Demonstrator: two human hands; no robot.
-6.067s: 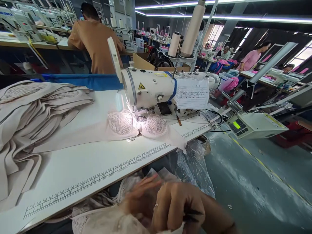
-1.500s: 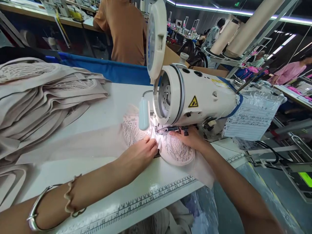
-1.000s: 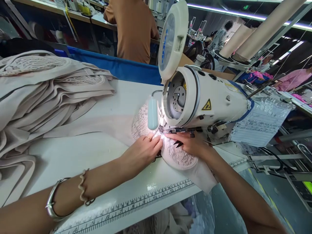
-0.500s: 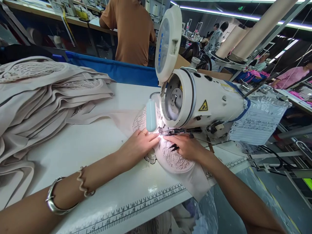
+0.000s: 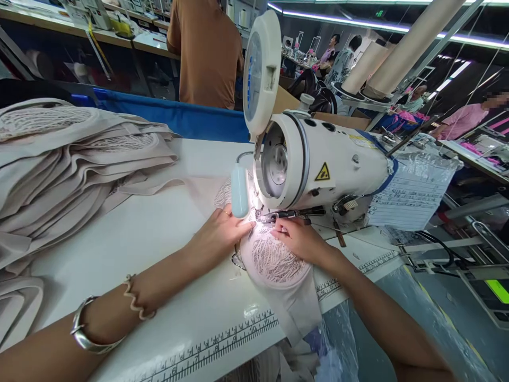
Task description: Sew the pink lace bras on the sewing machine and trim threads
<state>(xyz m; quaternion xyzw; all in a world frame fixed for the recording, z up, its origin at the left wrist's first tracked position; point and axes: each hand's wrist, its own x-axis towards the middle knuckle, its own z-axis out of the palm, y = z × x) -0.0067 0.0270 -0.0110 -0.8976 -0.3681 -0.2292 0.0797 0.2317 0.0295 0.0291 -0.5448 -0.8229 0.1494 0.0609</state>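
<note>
A pale pink lace cup piece (image 5: 278,260) with plain fabric edging lies under the needle area of a white sewing machine (image 5: 338,159), its strip hanging over the table's front edge. My left hand (image 5: 220,232) lies on the fabric left of the needle, fingers stretched out and thumb toward the lit stitching spot. Close to the black guide attachment (image 5: 288,214), my right hand (image 5: 304,241) is closed, thumb and forefinger curled together at the lace's upper edge. What its fingers hold is hidden.
Stacked pale fabric pieces (image 5: 79,159) fill the table's left side. A ruler strip (image 5: 222,347) runs along the front edge. A pale blue lamp-like part (image 5: 239,192) hangs by the needle. Handwritten paper (image 5: 413,185) is at the machine's right. A person in brown (image 5: 209,53) sits beyond.
My right hand has drawn its fingers in from a stretched position. Black pointed blades that showed under it are now out of sight. More of the lace is uncovered, and the view has shifted slightly.
</note>
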